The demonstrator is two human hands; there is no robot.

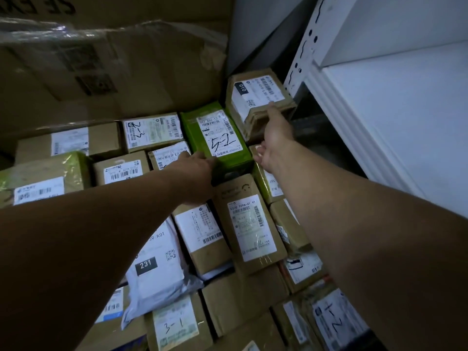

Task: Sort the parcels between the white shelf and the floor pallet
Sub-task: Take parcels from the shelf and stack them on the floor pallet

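One huge film-wrapped carton [114, 72] fills the back, beyond both sets of fingertips, and one white shelf [405, 110] runs up just right of the right fingers. Between them, parcels [250, 229] packed edge to edge. I make it roughly fifteen brown ones, three greenish ones and one white mailer bag [157, 269] marked 231, though the dim corners make that count loose. The mailer lies on the near side of the left fingers, by the left forearm. Now the green box [217, 138] marked 5-2: its near left corner sits right under the left hand [196, 171]. The back of that hand faces us, so whether the fingers curl round the box I cannot tell. Right hand [274, 135]: forefinger straight, tip touching the near edge of the brown box [258, 97] labelled 010. Its thumb is spread wide toward the green box's right side, and the other fingers are hidden. That 010 box sits just beyond the green one, hard by the shelf upright.
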